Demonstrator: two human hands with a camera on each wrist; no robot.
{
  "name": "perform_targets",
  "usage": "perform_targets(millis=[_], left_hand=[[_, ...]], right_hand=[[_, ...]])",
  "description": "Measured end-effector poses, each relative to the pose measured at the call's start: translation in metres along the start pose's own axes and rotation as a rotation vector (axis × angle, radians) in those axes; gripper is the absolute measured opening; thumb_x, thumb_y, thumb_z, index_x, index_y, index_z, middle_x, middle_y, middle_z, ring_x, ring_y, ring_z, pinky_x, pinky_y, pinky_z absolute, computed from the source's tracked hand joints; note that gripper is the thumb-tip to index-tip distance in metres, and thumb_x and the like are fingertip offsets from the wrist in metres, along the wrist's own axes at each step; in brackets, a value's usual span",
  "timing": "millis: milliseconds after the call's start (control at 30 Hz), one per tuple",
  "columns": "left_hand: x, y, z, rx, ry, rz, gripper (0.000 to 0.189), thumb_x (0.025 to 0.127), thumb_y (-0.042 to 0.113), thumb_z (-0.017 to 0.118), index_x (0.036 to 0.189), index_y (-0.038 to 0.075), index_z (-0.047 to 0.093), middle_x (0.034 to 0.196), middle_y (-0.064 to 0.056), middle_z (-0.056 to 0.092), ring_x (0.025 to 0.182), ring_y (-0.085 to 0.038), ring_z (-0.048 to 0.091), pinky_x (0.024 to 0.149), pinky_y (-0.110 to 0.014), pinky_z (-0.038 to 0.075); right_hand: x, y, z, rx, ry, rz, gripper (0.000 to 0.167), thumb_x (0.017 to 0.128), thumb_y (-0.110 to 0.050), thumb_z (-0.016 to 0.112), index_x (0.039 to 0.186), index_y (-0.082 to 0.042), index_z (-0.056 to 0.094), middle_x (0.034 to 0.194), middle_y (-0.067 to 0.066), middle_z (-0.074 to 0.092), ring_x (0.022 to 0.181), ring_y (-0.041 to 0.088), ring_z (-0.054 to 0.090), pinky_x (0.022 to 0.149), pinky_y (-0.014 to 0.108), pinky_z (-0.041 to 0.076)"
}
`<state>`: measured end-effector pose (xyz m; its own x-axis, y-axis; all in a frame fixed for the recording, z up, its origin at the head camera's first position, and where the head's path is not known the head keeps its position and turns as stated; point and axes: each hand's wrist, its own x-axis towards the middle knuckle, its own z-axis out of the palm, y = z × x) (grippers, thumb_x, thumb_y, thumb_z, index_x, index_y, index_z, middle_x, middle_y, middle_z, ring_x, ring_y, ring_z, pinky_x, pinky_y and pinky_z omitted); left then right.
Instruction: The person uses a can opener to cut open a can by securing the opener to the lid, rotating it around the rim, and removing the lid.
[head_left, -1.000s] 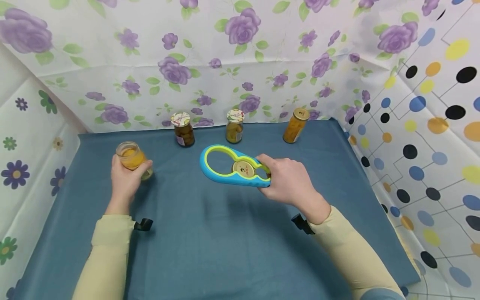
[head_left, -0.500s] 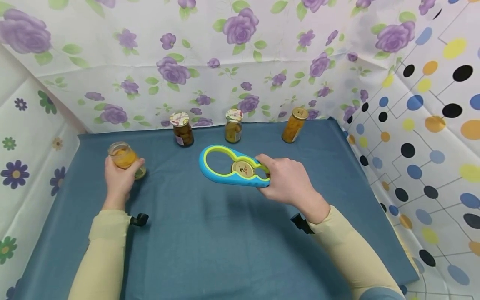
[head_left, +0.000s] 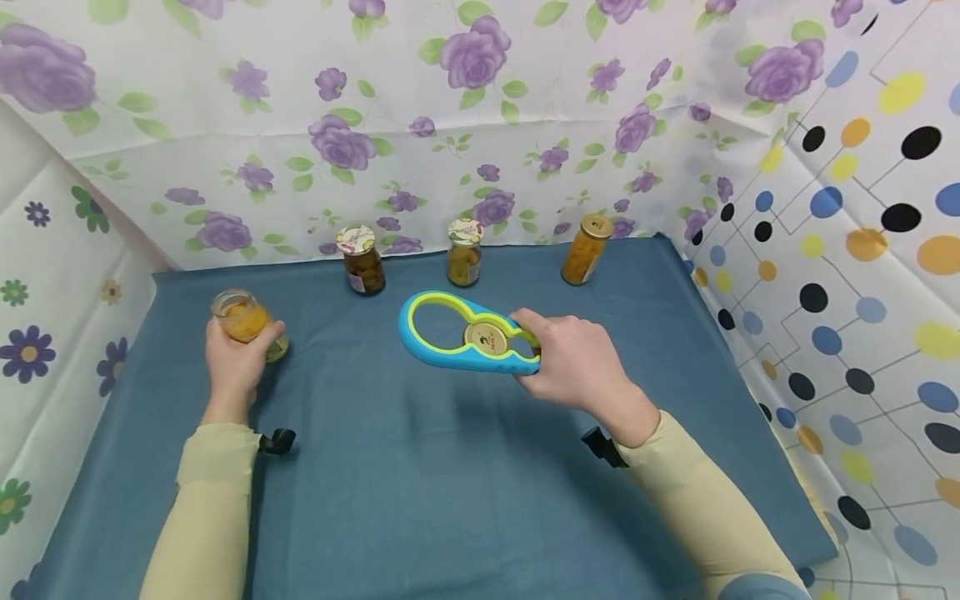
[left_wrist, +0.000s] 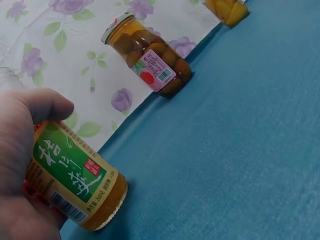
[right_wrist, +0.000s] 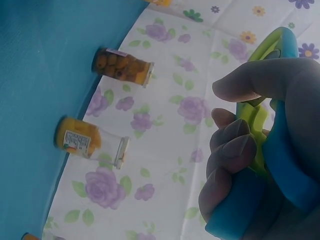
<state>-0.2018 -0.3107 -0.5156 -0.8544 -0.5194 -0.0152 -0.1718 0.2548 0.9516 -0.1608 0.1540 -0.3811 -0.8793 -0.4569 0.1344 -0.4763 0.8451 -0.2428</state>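
My left hand (head_left: pixel 236 367) curls its fingers round a lidless jar (head_left: pixel 247 322). Between my hands, farther off, stands a dark jar (head_left: pixel 364 267); a blue opener (head_left: pixel 467 362), gold lid (head_left: pixel 486 338) inside, juts left from my right hand (head_left: pixel 576 360), fingers gripping it.

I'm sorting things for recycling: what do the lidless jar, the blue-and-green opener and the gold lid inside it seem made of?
Lidless jar: likely glossy glass; it's see-through at the top.
Opener: probably satin-finish plastic, judging by its smooth, solid blue; the green lining may be rubbery.
Gold lid: likely printed metal, from its golden colour, though coated plastic is possible.
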Motion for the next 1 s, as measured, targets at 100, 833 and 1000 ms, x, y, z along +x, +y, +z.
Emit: perform_targets(millis=[100,833,1000], left_hand=[[0.000,0.001,0.000,0.020,-0.005,0.015,0.068,0.093,0.025,0.083,0.151,0.016,0.048,0.129,0.010,0.051,0.121,-0.016,0.051,0.111,-0.040,0.042],[-0.011,-0.004,0.006,-0.128,0.036,0.080,0.076,0.089,0.013,0.088,0.151,0.024,0.044,0.131,0.011,0.052,0.122,-0.012,0.051,0.109,-0.034,0.043],[-0.011,-0.004,0.008,-0.171,0.033,0.085,0.081,0.089,0.012,0.088,0.153,0.026,0.041,0.136,0.009,0.051,0.127,-0.015,0.050,0.111,-0.034,0.041]], right_hand=[[-0.001,0.001,0.000,0.000,0.000,0.003,0.055,0.081,-0.024,0.085,0.133,-0.016,0.069,0.069,-0.006,0.057,0.055,0.016,0.049,0.049,0.033,0.041],[0.000,0.005,0.002,-0.009,-0.021,0.011,0.056,0.081,-0.026,0.086,0.134,-0.017,0.069,0.069,-0.006,0.057,0.055,0.015,0.050,0.049,0.033,0.042],[-0.001,0.006,0.001,-0.008,-0.021,0.017,0.056,0.082,-0.025,0.086,0.134,-0.017,0.069,0.068,-0.006,0.056,0.055,0.015,0.049,0.048,0.033,0.041]])
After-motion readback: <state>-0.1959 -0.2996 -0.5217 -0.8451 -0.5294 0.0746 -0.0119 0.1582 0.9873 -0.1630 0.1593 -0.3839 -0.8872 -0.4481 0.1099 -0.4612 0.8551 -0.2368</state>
